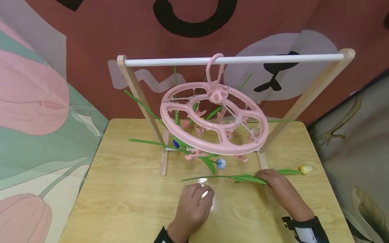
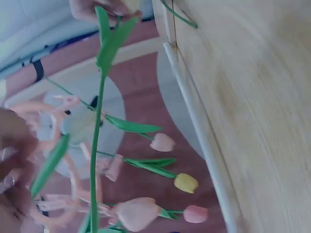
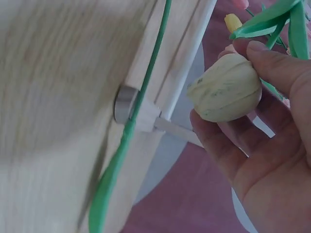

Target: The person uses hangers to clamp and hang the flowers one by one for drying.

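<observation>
In the head view my right hand (image 1: 276,185) is at the right front of the table. It holds a pale yellow tulip (image 3: 226,90) by its bloom, between thumb and fingers, as the right wrist view shows. The tulip's green leaves (image 1: 249,179) and long stem reach left from that hand. Near the stem's free end, my left hand (image 1: 194,209) hovers with loosely curled fingers and nothing visible in them. Beyond the hands, a pink round clip hanger (image 1: 212,145) hangs from a white rail (image 1: 170,61), with several tulips among its clips.
A second yellow tulip (image 1: 305,169) lies on the table beyond my right hand. The rail's wooden stand has feet on the table (image 1: 121,202), one foot (image 1: 163,163) at the left. A blue tulip (image 1: 221,164) hangs at the hanger's front; stems (image 1: 146,141) stick out left.
</observation>
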A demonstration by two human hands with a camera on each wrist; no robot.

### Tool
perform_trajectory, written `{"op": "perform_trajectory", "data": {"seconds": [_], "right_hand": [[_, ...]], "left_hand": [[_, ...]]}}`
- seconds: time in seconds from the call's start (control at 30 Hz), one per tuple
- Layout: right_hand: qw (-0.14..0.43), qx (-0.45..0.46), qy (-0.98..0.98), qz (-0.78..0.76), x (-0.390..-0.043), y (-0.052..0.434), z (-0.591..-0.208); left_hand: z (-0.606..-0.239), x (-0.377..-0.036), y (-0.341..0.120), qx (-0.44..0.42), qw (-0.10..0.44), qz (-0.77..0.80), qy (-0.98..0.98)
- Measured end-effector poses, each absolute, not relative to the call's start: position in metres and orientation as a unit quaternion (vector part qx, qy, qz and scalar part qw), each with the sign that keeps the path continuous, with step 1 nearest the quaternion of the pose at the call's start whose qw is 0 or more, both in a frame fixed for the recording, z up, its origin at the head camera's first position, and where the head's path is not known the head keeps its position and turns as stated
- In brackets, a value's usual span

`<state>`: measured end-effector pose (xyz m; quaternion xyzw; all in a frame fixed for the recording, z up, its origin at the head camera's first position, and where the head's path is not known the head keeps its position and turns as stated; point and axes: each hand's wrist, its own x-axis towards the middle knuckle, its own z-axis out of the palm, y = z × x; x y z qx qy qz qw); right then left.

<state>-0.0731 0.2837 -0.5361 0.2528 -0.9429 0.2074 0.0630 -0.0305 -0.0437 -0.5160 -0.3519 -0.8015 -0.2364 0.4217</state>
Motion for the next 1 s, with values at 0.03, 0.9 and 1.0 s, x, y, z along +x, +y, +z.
{"op": "perform_trajectory", "data": {"seconds": [0.03,0.9,1.0], "right_hand": [[0.061,0.255,-0.942,0.211,-0.072,0.283,-0.537],[0.069,0.281,-0.882,0.372,-0.054,0.233,-0.526],[-0.004,0.256,-0.905,0.34,-0.054,0.241,-0.512]], "left_hand": [[-0.516,-0.027,-0.043,-0.38,0.431,-0.253,-0.779],[-0.551,-0.052,0.021,-0.243,0.058,-0.791,-0.559],[-0.554,-0.053,0.023,-0.242,0.074,-0.782,-0.57]]}}
